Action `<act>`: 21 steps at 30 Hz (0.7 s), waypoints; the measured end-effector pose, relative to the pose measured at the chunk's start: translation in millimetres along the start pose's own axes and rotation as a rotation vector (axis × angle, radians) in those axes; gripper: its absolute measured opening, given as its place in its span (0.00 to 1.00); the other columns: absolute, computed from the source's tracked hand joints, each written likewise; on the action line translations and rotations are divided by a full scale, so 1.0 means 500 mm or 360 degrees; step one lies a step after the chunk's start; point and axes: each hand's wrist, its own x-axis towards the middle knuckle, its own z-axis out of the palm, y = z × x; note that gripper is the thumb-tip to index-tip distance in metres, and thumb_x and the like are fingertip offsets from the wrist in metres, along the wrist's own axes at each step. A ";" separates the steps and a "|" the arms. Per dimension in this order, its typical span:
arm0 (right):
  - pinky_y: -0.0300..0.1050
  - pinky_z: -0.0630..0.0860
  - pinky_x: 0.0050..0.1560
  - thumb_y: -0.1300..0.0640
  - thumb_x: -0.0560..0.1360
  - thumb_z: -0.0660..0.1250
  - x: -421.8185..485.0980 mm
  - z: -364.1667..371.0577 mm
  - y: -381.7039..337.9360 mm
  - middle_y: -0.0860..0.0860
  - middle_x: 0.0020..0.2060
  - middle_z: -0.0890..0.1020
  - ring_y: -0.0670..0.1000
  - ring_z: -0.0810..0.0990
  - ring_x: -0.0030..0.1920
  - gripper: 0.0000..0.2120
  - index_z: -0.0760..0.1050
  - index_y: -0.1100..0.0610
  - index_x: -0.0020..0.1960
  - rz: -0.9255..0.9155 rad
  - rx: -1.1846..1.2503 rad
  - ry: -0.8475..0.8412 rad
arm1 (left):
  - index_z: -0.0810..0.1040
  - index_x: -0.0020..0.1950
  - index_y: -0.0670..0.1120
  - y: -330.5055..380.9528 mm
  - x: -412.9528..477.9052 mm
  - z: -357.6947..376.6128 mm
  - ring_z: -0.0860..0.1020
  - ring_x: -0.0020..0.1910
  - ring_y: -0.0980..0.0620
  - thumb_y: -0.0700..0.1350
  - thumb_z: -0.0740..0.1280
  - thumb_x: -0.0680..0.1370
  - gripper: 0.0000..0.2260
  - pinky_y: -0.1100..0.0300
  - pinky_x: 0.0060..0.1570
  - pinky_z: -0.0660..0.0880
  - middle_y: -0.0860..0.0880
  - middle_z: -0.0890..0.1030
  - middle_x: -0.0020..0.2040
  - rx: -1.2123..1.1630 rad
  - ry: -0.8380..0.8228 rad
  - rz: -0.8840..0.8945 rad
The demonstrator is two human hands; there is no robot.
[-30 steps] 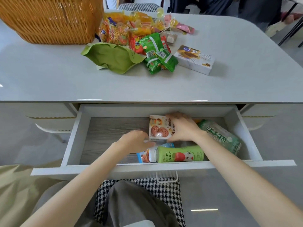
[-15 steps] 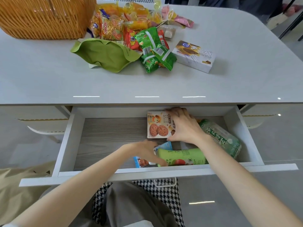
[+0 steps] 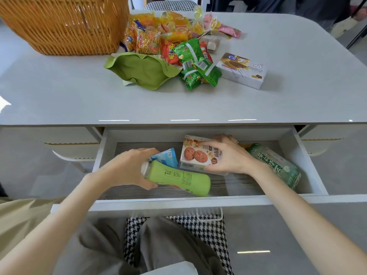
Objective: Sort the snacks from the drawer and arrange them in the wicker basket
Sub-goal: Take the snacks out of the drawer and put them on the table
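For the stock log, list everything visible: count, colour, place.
woven wicker basket: one, tan, table's far left
crinkly snack bags: heap, mostly orange, beside basket
flat green pouch: one, green, before heap
small green packets: about three, green, beside pouch
white cardboard box: one, white, beside packets
cookie-print carton: one, white, open drawer
lime plastic bottle: one, lime, drawer front
blue plastic packet: one, blue, behind it
dark green plastic bottle: one, green, drawer's right
left grip: holds lime bottle
right grip: holds carton

Lime-green bottle (image 3: 178, 178) — houndstooth cushion (image 3: 206, 229)
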 end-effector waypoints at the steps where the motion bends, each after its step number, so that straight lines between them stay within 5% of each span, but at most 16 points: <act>1: 0.51 0.67 0.63 0.39 0.66 0.74 -0.010 -0.005 -0.004 0.54 0.62 0.69 0.56 0.65 0.64 0.35 0.63 0.30 0.69 -0.0020 0.0069 -0.0025 | 0.70 0.60 0.57 -0.005 -0.019 -0.017 0.76 0.46 0.58 0.62 0.73 0.59 0.31 0.64 0.44 0.73 0.63 0.78 0.48 -0.0123 0.0019 -0.0011; 4: 0.53 0.63 0.69 0.40 0.69 0.73 -0.044 -0.024 -0.023 0.51 0.64 0.68 0.53 0.64 0.66 0.30 0.66 0.32 0.68 -0.0123 0.0248 -0.0052 | 0.71 0.48 0.62 -0.011 -0.079 -0.061 0.79 0.39 0.58 0.63 0.74 0.56 0.25 0.65 0.39 0.75 0.61 0.81 0.42 -0.0626 0.0098 0.0021; 8: 0.42 0.64 0.67 0.41 0.68 0.74 -0.092 -0.066 -0.068 0.44 0.61 0.69 0.46 0.65 0.64 0.24 0.69 0.25 0.59 -0.0242 0.0618 0.0091 | 0.73 0.58 0.52 -0.016 -0.123 -0.113 0.81 0.43 0.52 0.61 0.78 0.58 0.33 0.61 0.43 0.79 0.53 0.82 0.49 -0.1079 0.0288 0.0095; 10: 0.31 0.64 0.62 0.44 0.66 0.76 -0.108 -0.088 -0.091 0.45 0.61 0.70 0.43 0.64 0.65 0.25 0.72 0.26 0.58 -0.0276 0.0771 0.0237 | 0.73 0.57 0.49 -0.017 -0.128 -0.136 0.80 0.43 0.57 0.56 0.75 0.61 0.28 0.67 0.42 0.76 0.56 0.81 0.49 -0.1084 0.0478 0.0123; 15: 0.49 0.59 0.66 0.26 0.58 0.61 -0.088 -0.126 -0.113 0.50 0.64 0.69 0.52 0.63 0.65 0.31 0.71 0.28 0.61 -0.0116 0.0218 0.0815 | 0.69 0.55 0.53 -0.028 -0.079 -0.173 0.74 0.42 0.72 0.38 0.76 0.70 0.22 0.78 0.40 0.69 0.59 0.75 0.49 -0.0902 0.0949 0.0038; 18: 0.54 0.60 0.65 0.26 0.63 0.62 -0.042 -0.139 -0.111 0.54 0.68 0.69 0.57 0.63 0.67 0.33 0.70 0.34 0.66 0.0056 -0.0097 0.0851 | 0.68 0.54 0.56 -0.046 -0.023 -0.183 0.74 0.47 0.61 0.51 0.77 0.65 0.24 0.75 0.44 0.67 0.54 0.76 0.51 -0.0778 0.1003 -0.0066; 21: 0.55 0.62 0.65 0.35 0.73 0.63 0.006 -0.136 -0.092 0.54 0.72 0.67 0.59 0.61 0.68 0.25 0.68 0.36 0.69 0.0136 -0.0218 0.0891 | 0.69 0.66 0.50 -0.068 0.033 -0.191 0.73 0.55 0.52 0.62 0.70 0.59 0.38 0.60 0.51 0.68 0.50 0.76 0.57 -0.0634 0.0942 -0.0157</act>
